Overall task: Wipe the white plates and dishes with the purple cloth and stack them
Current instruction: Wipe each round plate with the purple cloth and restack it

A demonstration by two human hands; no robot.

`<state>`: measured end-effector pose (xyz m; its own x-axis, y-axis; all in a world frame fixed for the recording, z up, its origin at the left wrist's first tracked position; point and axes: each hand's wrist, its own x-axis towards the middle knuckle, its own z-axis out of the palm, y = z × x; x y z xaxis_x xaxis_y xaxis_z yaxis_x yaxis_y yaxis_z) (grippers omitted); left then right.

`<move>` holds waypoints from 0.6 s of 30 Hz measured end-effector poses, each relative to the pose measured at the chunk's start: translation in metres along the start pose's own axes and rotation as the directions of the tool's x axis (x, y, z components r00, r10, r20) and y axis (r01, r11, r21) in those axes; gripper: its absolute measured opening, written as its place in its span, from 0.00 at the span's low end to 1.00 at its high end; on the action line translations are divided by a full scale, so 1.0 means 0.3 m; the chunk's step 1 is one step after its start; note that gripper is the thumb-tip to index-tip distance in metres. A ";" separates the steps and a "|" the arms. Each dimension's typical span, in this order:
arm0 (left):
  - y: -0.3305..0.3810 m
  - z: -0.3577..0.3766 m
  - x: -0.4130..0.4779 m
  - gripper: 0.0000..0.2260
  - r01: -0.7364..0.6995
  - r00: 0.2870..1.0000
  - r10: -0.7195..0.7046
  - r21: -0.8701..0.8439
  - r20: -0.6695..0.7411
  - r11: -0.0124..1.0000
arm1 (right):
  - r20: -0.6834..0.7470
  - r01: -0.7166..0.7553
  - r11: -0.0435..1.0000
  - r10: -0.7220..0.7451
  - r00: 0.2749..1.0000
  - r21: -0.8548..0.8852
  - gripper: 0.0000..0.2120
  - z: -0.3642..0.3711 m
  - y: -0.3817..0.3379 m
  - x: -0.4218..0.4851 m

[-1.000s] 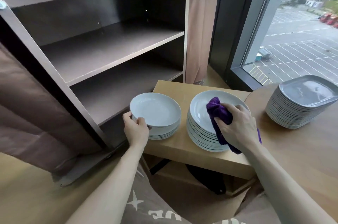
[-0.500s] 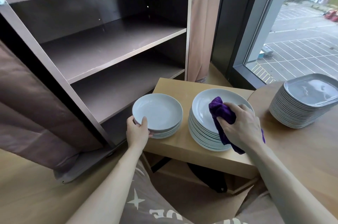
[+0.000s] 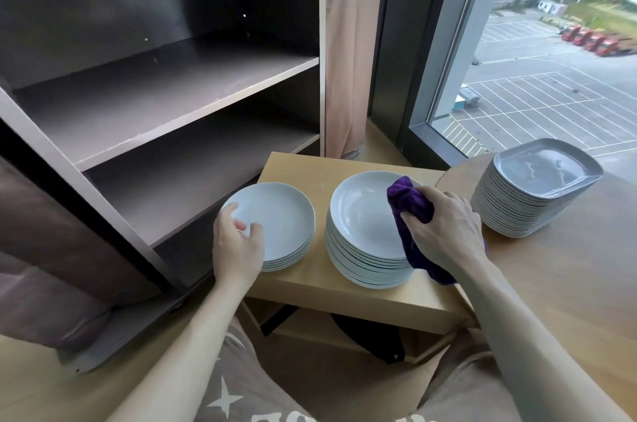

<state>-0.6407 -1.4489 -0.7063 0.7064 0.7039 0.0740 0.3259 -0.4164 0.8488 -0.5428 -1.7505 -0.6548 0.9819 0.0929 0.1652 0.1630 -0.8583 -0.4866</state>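
A short stack of white plates point(image 3: 279, 214) sits on the left of a low wooden table point(image 3: 344, 289). Beside it on the right stands a taller stack of white deep dishes point(image 3: 362, 218). My left hand point(image 3: 236, 245) is over the near left rim of the short stack, its fingers loosely curved and gripping nothing. My right hand point(image 3: 444, 228) grips the bunched purple cloth point(image 3: 406, 201) and presses it on the right side of the top deep dish. Part of the cloth hangs down past that stack's right edge.
A tall stack of grey-white square plates point(image 3: 537, 190) stands on the round wooden table point(image 3: 568, 283) at the right. A dark open cabinet with bare shelves point(image 3: 155, 101) is close on the left, a brown curtain point(image 3: 344, 59) behind, and a window point(image 3: 551, 59) to the right.
My left hand has let go of the short stack's edge and now sits over its near rim. My right hand with the cloth has shifted slightly toward the right rim of the top dish.
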 end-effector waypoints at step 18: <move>0.177 0.342 -0.020 0.68 -0.167 0.681 0.166 -0.069 0.713 0.984 | 0.039 -0.003 0.935 0.018 0.999 -0.356 0.17 0.116 0.026 0.183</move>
<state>-0.5632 -1.5344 -0.7153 0.9833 0.0002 -0.1820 0.1590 -0.4871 0.8588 -0.4843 -1.7346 -0.6795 0.9877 0.0968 0.1232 0.1150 -0.9819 -0.1503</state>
